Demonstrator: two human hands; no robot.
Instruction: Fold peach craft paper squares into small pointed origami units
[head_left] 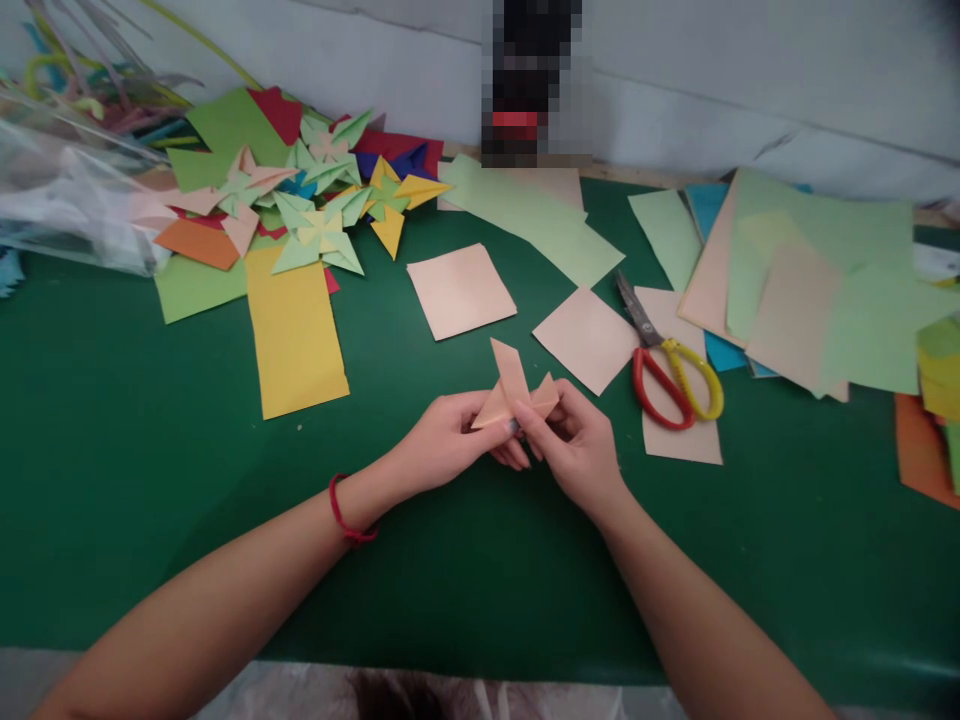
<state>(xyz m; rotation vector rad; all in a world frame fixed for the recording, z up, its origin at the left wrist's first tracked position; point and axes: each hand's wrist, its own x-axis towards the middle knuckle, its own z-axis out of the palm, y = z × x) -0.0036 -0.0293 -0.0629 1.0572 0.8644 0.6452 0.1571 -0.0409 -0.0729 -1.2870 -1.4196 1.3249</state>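
Observation:
Between my two hands is a folded piece of peach paper (511, 376), with pointed flaps sticking up and out to both sides. My left hand (454, 432) pinches its left part, thumb on top. My right hand (581, 440) grips the right part, its thumb pressed close to the left one. Fingers curl underneath and partly hide the paper. Just beyond the hands lie a stack of peach paper squares (463, 292) and another peach square (585, 340). Scissors (664, 375) with one red and one yellow handle rest on a peach sheet (682, 440) to the right.
Folded paper stars (321, 232) lie on coloured sheets at the back left, beside a clear plastic bag (82, 190). A yellow sheet (298, 340) is nearer. Pale green sheets (870, 290) pile up at the right on the green table (487, 570). A wall (720, 60) stands behind.

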